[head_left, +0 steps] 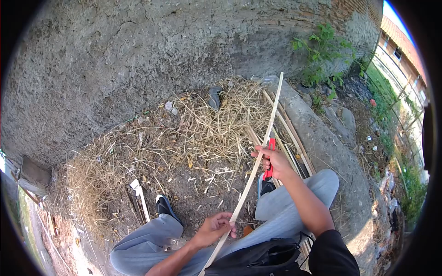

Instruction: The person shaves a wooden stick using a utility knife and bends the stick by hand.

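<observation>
A long, thin pale strip point(248, 186) of wood or bamboo runs diagonally from the lower middle up toward the wall. Near its lower part, my left hand point(215, 229) pinches it between thumb and fingers. Farther up, my right hand point(273, 162) is closed, with the strip between its thumb and fingers. A red cutter point(271, 146) is held in the same right hand, lying along the palm. Its blade cannot be made out.
Dry straw point(216, 115) and pale shavings cover the ground before a rough wall point(138, 60). Several wood strips point(294, 138) lie at the right beside a concrete ledge point(322, 142). A white-topped stick point(140, 195) is near my left shoe point(166, 208). A green plant point(324, 55) grows by the wall.
</observation>
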The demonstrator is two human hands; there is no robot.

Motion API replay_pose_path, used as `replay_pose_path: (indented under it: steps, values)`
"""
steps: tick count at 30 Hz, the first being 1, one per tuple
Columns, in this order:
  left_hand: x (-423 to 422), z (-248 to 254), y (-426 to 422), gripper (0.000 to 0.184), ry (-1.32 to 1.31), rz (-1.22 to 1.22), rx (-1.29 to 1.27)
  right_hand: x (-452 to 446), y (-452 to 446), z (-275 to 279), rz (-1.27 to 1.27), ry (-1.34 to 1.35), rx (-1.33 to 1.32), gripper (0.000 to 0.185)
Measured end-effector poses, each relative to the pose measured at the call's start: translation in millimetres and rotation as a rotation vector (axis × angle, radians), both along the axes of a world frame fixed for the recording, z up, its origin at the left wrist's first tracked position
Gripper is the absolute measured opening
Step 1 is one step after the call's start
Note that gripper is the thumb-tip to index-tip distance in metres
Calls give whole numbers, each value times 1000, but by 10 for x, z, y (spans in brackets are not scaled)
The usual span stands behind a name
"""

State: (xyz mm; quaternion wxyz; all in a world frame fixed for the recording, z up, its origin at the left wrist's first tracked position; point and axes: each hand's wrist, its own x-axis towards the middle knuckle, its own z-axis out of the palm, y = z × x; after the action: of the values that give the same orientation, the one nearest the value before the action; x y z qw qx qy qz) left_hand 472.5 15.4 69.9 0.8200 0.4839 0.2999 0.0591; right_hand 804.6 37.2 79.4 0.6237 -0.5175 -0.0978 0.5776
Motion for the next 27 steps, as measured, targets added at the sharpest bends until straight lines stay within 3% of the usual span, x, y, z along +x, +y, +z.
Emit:
replay_pose_path:
  steps: [7,19,27]
  values:
    - [-25,-76,-52,28,-29,32,-194,-76,11,31,20,-69,-26,24]
    - [-2,-58,-51,25,51,45,-28,-69,5,-40,93,-72,-33,28]
    - [-92,-119,75,16,23,93,-64,-99,30,-75,82,-150,-92,24]
